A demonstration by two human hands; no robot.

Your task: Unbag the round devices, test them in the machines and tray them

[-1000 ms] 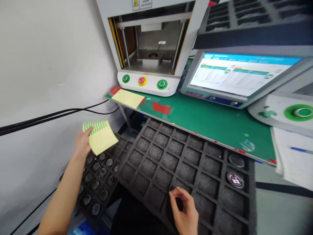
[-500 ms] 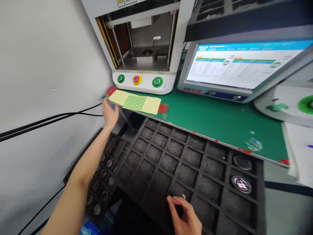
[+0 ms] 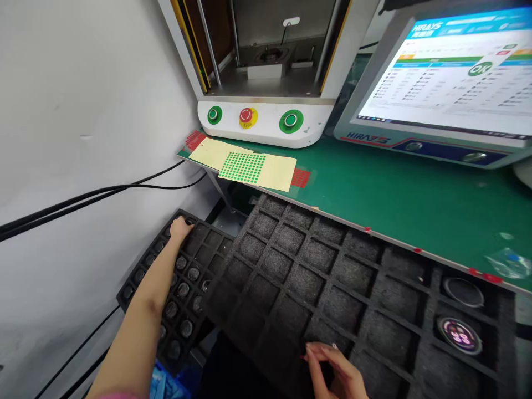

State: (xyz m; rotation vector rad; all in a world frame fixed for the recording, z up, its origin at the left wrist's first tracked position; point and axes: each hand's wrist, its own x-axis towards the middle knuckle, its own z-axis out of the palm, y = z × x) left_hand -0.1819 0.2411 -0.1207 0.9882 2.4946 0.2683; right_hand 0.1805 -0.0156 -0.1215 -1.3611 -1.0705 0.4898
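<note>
My left hand (image 3: pixel 180 227) reaches down to the far end of the lower black foam tray (image 3: pixel 203 244). Its thumb shows at a compartment, but the other fingers are mostly hidden, so any hold cannot be told. Round clear-topped pieces (image 3: pixel 183 289) sit in several pockets of that tray, around my forearm. My right hand (image 3: pixel 338 370) is low over the larger black foam tray (image 3: pixel 286 263), thumb and forefinger pinched together. A tiny reddish bit shows at the fingertips, too small to name. At this tray's right end lie a lit round watch-like display (image 3: pixel 460 335) and a dark round one (image 3: pixel 463 292).
Beyond the trays runs a green bench top (image 3: pixel 374 183) with yellow sheets of green dots (image 3: pixel 245 166). A white machine with push buttons (image 3: pixel 266 122) and a monitor (image 3: pixel 449 83) stand on it. Black cables (image 3: pixel 95 194) cross the left wall. A plastic scrap (image 3: pixel 511 261) lies at right.
My left hand has gone from the yellow sheets at the bench edge down to the lower foam tray. My right hand keeps its pinch over the larger tray. The view has shifted.
</note>
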